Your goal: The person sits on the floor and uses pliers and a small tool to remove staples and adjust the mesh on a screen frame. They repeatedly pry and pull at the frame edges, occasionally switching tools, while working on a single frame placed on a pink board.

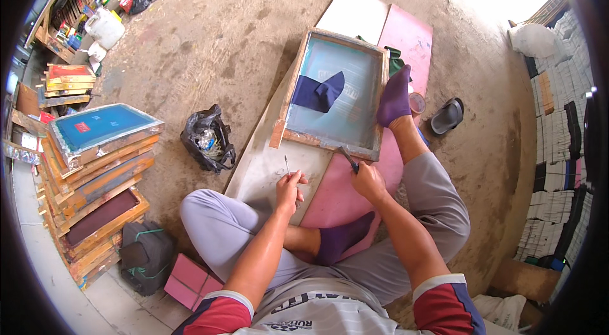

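Sitting on the floor, my left hand [290, 188] pinches a thin pin [287, 164] over the white board [266, 167], while my right hand [368, 181] grips a dark tool [348, 158], tip hard to make out, at the wooden screen frame's [334, 95] near edge.

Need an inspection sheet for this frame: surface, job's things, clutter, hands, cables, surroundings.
Surface: dirt floor with white board and pink board laid flat.
Job's things: wooden screen-printing frame, dark blue patch on its mesh, pinned by a purple-socked foot.
Clutter: black plastic bag, sandal, small cup.
Hands: left hand pinches a thin pin; right hand grips a dark tool at the frame's edge.
Cables: nothing seen.
Surroundings: stacked frames, white jug, paper stacks.
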`<state>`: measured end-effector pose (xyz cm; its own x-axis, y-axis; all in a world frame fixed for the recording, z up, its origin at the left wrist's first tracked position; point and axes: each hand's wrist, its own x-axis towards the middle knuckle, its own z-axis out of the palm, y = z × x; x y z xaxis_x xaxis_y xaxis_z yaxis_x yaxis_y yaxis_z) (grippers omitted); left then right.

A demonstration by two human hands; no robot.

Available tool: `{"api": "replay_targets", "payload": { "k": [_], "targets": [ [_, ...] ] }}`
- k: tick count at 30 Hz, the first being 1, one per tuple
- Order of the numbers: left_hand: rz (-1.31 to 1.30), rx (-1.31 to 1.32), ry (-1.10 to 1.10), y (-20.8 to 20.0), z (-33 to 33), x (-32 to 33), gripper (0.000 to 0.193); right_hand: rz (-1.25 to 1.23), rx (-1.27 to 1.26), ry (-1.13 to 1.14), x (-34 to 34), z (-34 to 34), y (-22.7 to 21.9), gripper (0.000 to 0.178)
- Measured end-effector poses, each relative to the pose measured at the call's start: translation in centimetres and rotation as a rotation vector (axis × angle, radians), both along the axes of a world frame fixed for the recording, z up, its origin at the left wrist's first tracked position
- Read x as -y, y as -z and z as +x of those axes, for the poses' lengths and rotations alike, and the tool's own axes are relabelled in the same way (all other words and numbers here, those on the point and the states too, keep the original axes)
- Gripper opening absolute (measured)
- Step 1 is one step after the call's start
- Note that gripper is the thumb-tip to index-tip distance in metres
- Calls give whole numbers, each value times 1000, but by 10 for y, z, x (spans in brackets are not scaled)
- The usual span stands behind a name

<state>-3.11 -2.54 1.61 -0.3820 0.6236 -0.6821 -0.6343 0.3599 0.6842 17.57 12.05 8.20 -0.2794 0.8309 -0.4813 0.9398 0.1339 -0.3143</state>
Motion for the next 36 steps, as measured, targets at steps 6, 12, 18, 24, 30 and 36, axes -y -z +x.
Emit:
{"api": "replay_targets", "payload": {
  "k": [6,12,18,24,30,36],
  "targets": [
    [-8,-23,19,3,-6,7,31,114,-84,-19,5,13,19,30],
    [44,-41,30,0,-8,12,31,79,-282,-93,16,22,22,35],
    [133,48,-70,-16,-14,15,31,-357,-419,-138,68,-43,-11,33],
    [53,38,-260,-5,-30,26,23,-847,-511,-63,76,-71,31,35],
    [-121,-134,-390,6,-41,26,25,-1143,-635,25,75,-77,34,51],
    [-39,-56,-359,-14,-43,25,15,-1129,-613,36,73,-74,28,52]
  ]
}}
